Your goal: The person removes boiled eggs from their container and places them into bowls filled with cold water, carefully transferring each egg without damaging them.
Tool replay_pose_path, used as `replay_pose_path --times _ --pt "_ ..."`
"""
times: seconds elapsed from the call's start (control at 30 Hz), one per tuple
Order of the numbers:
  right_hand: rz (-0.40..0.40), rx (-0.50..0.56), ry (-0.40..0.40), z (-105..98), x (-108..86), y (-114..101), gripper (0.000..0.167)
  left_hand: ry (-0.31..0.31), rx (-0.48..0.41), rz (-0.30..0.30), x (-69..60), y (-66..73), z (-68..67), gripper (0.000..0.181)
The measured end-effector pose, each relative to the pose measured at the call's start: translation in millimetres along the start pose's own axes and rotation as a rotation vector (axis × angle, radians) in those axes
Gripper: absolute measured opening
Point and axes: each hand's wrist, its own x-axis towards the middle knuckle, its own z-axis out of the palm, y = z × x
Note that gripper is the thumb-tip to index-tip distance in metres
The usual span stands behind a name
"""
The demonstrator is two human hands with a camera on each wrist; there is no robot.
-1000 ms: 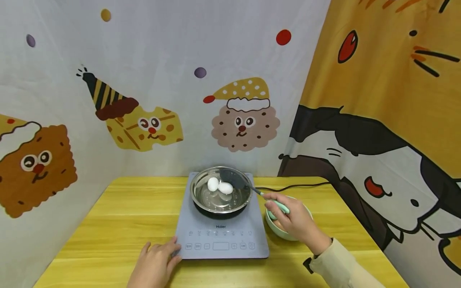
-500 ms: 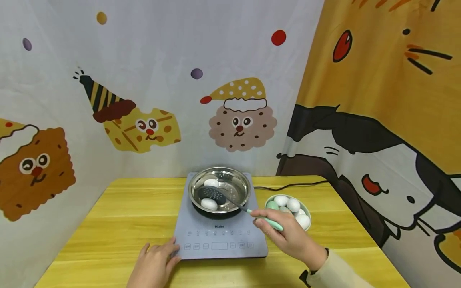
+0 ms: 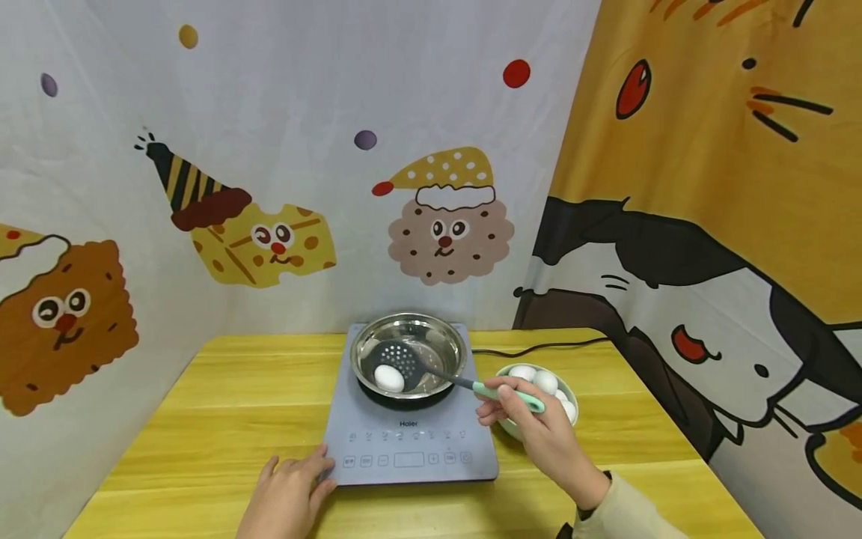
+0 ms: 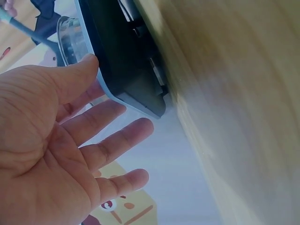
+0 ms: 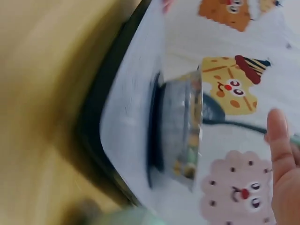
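Note:
A steel pan (image 3: 444, 344) stands on a grey-blue induction cooker (image 3: 377, 423). My right hand (image 3: 532, 419) grips the mint-green handle of a skimmer (image 3: 397, 361). The dark, perforated skimmer head is tilted inside the pan, with a white egg (image 3: 389, 379) at its near edge. Only this egg shows in the pan; the head covers part of the inside. At the cooker's near left corner, my left hand (image 3: 288, 490) rests with fingers spread. In the left wrist view its thumb (image 4: 89, 65) touches the cooker's edge (image 4: 124, 70).
Right of the cooker stands a pale green bowl (image 3: 512, 430) of several eggs (image 3: 545, 383), partly behind my right hand. A black cord (image 3: 539, 349) runs right from behind the cooker. Printed curtains (image 3: 283, 150) hang at the back and right of the wooden table (image 3: 222, 419).
The skimmer head has swung from the pan's right side to its left, among the eggs. One of two eggs is now out of sight, and my right hand moved. My left hand stayed put.

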Motion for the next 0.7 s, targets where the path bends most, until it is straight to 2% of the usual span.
replay_pose_path --times 0.13,0.2,0.27,0.37,0.47,0.7 --pt "0.349 0.311 0.205 1 1.9 1 0.043 0.002 -0.002 0.002 0.7 -0.8 0.3 0.027" --pt "0.469 0.422 0.314 1 3.2 0 0.046 0.0 -0.005 0.001 1.2 -1.1 0.6 0.027" --pt "0.542 0.483 0.4 1 3.2 -1 0.047 -0.004 -0.007 0.003 1.2 -1.3 1.1 0.028" --pt "0.585 0.519 0.453 0 1.5 -3 0.05 -0.009 -0.01 0.002 1.0 -1.6 1.8 0.029" --pt "0.585 0.512 0.456 -3 -2.7 -6 0.054 -0.013 -0.01 0.003 0.9 -1.9 2.0 0.03" --pt "0.5 0.459 0.407 -16 -15.8 -16 0.059 -0.01 -0.011 0.007 1.0 -3.2 1.7 0.029"
